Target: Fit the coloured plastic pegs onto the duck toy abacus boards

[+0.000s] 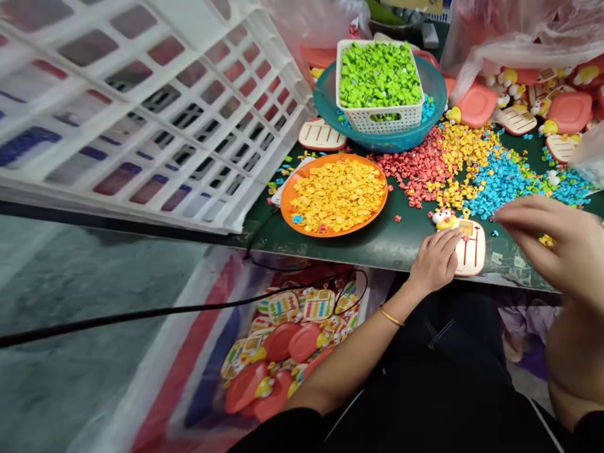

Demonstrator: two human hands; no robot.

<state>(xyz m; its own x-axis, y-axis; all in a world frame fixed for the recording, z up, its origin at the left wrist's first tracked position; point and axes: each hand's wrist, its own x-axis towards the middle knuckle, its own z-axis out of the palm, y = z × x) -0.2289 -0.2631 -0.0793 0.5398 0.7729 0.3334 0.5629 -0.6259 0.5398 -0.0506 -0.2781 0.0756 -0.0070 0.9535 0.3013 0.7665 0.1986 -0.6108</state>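
My left hand (pixel 435 259) rests on a cream toy board with a yellow chick head (pixel 467 246) at the near edge of the green table (pixel 377 242), holding its left side with curled fingers. My right hand (pixel 554 242) hovers just right of the board, blurred, fingers pinched together; anything between them is too small to see. Loose piles of red beads (pixel 415 167), yellow beads (pixel 465 148) and blue beads (pixel 500 182) lie behind the board.
An orange plate of yellow beads (pixel 337 195) sits left of the piles. A white basket of green beads (pixel 380 82) stands in a teal bowl (pixel 436 94). A white crate (pixel 141 107) leans at left. Finished toys fill a sack (pixel 287 352) below the table; more lie at back right (pixel 542 104).
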